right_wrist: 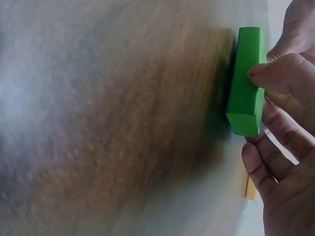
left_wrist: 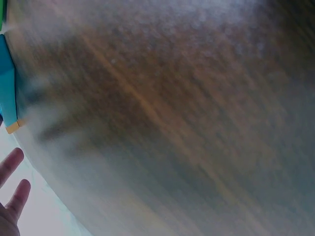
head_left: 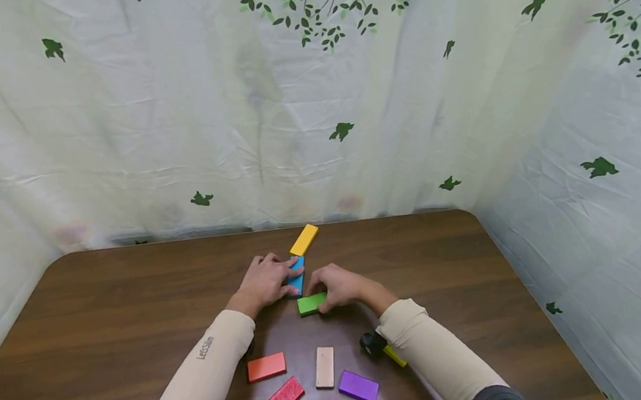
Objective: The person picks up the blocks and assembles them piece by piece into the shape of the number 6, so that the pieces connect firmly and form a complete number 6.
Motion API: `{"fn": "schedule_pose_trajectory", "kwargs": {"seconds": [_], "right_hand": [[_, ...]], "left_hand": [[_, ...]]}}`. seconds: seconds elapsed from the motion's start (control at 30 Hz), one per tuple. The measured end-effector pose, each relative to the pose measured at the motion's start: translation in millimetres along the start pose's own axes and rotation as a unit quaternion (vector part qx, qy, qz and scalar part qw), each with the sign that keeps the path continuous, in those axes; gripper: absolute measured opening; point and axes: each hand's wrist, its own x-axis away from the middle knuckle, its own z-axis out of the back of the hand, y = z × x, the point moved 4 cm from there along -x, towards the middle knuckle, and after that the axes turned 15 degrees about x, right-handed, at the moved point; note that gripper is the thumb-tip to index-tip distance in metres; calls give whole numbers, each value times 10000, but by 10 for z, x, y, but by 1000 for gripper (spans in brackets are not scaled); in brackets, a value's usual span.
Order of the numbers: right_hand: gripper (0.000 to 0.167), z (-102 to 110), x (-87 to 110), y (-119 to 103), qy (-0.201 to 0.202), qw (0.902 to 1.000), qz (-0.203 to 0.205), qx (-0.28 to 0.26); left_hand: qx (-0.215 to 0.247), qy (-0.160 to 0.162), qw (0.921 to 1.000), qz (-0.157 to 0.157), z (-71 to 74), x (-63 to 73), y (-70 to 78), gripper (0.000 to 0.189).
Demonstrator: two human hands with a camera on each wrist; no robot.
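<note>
A blue block [head_left: 298, 266] lies near the middle of the table, its far end close to a yellow-orange block [head_left: 304, 240]. My left hand [head_left: 264, 281] holds the blue block from the left, thumb towards its near end and fingertips towards the far end. In the left wrist view two other fingers [left_wrist: 17, 196] stretch out, apart from the blue block [left_wrist: 7, 88]. From the right, my right hand [head_left: 340, 286] pinches a green block [head_left: 309, 305] just below the blue one. The right wrist view shows the thumb on the face of the green block [right_wrist: 246, 73]; the fingertips behind are partly hidden.
Nearer the front lie an orange-red block [head_left: 266, 367], a red block [head_left: 283, 399], a pale wooden block [head_left: 324, 367] and a purple block [head_left: 358, 387]. Below the right wrist a yellow block [head_left: 395, 355] is partly covered. A leaf-patterned curtain [head_left: 170, 145] hangs behind the brown table [head_left: 132, 330].
</note>
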Motion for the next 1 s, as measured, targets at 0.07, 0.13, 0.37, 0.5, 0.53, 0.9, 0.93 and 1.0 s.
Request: {"fn": "schedule_pose_trajectory", "kwargs": {"seconds": [0.07,0.13,0.37,0.5,0.53,0.9,0.93,1.0], "right_hand": [[28,-20,-5,-2,31,10000,11,-1],[29,-37,-6,-3,65,10000,9,-24],[28,-30,-6,-10,126,9998,-95,-91],[28,-28,-10,-4,175,9996,-114,-167],[28,-30,-10,-2,186,9996,-120,-188],[28,-37,-17,23,277,9994,-113,-172],[28,-38,-17,26,290,9994,-107,-178],[28,-44,-19,32,313,9993,-109,-189]], "left_hand": [[-18,15,10000,-16,1,6,-2,58],[-31,34,10000,-30,1,8,-3,58],[-3,86,9999,-66,6,20,3,57],[18,108,9999,-80,8,14,-2,58],[13,107,9999,-85,6,13,-3,58],[-24,74,9999,-71,-15,-2,-10,59],[-18,70,10000,-68,-15,-2,-9,59],[-10,65,10000,-60,-13,0,-6,59]]}}
